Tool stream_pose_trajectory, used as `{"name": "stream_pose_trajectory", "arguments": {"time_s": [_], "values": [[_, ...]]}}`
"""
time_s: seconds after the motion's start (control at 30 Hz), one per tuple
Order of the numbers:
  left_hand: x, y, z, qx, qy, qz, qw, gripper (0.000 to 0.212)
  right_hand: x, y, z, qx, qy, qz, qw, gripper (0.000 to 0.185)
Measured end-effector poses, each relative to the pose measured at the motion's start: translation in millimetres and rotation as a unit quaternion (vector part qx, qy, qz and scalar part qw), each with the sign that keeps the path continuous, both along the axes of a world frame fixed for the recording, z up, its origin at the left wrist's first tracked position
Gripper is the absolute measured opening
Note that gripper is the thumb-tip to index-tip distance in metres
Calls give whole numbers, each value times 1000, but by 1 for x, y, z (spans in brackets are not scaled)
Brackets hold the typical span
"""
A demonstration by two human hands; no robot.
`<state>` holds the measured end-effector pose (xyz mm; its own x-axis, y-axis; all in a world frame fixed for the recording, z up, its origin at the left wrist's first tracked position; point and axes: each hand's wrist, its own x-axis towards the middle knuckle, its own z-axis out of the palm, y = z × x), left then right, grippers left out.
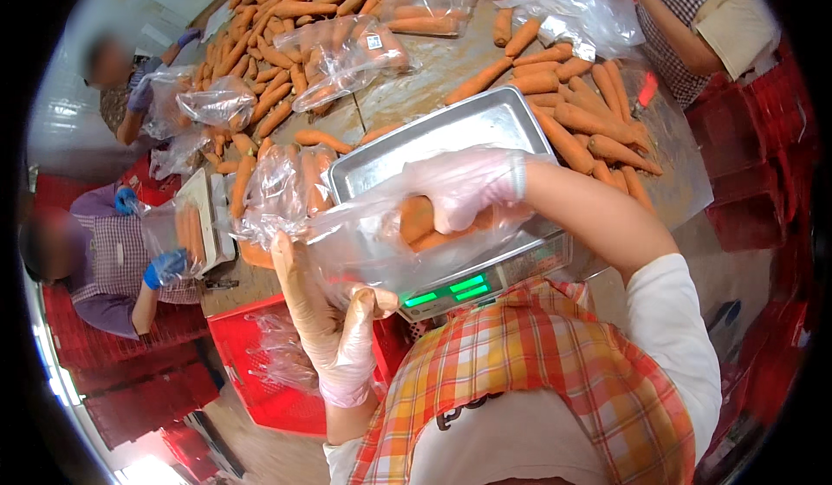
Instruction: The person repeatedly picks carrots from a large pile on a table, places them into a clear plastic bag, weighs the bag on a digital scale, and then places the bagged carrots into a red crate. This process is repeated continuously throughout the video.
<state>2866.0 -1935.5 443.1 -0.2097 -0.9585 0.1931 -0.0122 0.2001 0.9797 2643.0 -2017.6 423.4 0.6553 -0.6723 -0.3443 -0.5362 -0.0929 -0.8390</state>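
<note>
A clear plastic bag (364, 238) with carrots (417, 217) in it lies across the front of a metal tray (448, 117) on a digital scale (445, 295) with lit green displays. My right hand (478, 183), in a thin translucent glove, is curled over the carrots at the bag's right part. The plastic partly hides its fingers. My left hand (335, 335), gloved too, is beside the bag's left end, index finger raised and thumb apart. Film passes close to its fingertips. Left of the tray sits another bag of carrots (286, 176).
Loose carrots (585, 117) lie right of the tray, and a large heap (279, 13) is at the back. Filled bags (351, 56) and bag film (572, 13) lie on the table. Co-workers stand left and upper right. A red crate (240, 361) holding bags is below the table's edge.
</note>
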Motion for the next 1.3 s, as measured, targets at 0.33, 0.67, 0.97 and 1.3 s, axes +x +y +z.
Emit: {"name": "stream_pose_trajectory", "arguments": {"time_s": [0.33, 0.67, 0.97, 1.3], "values": [[5, 8, -1, -42, -39, -132, 990, 83, -5, 15, -4, -148, 106, -10, 983, 60], [4, 5, -6, 16, -8, -53, 998, 88, -45, 58, -29, -241, 170, -147, 944, 46], [-19, -4, -8, 24, -31, -131, 991, 89, -68, 103, -57, -166, 70, -289, 940, 54], [-4, -11, -1, -42, -94, 75, 992, 84, -37, 99, -21, -254, -18, -284, 924, 51]]}}
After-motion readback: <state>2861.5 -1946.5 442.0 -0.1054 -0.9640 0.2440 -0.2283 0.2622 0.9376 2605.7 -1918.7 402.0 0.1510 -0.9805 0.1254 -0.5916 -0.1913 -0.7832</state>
